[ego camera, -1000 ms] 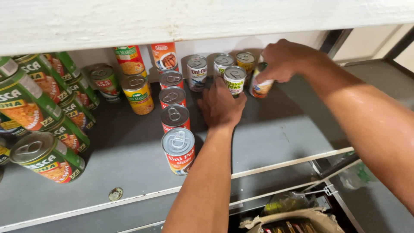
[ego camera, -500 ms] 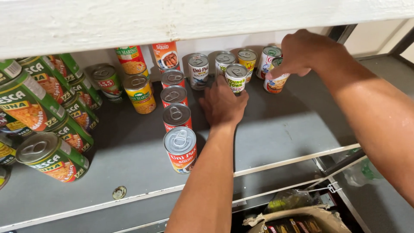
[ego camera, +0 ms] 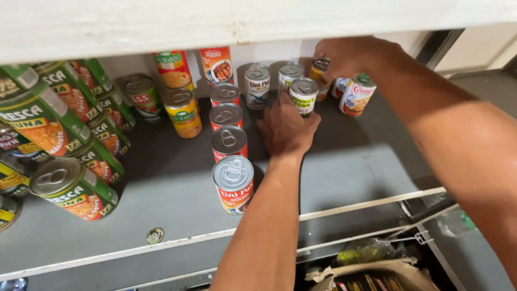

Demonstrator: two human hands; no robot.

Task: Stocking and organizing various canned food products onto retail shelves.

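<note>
My left hand (ego camera: 284, 129) reaches in from below over the dark shelf (ego camera: 350, 156). Its fingers curl against the base of a white-and-green can (ego camera: 304, 96). My right hand (ego camera: 350, 54) comes in from the right at the back of the shelf, with its fingertips closed on the top of a yellow can (ego camera: 320, 69). Under that wrist a red-and-white can with a green lid (ego camera: 356, 97) stands free. A blue-and-white can (ego camera: 339, 86) is partly hidden behind it. Two silver-topped cans (ego camera: 257, 85) stand at the back wall beside my left hand.
A column of red cans with pull-tab lids (ego camera: 232, 183) runs toward the front edge. Green cans (ego camera: 70, 188) lie stacked at the left, and a yellow can (ego camera: 183, 112) stands mid-shelf. A white board (ego camera: 215, 21) overhangs. A small cap (ego camera: 155, 235) lies near the front, above a brown bag (ego camera: 371, 272).
My right hand set the red-and-white can down at the right, let it go and moved back onto the yellow can. My left hand stayed at the white-and-green can.
</note>
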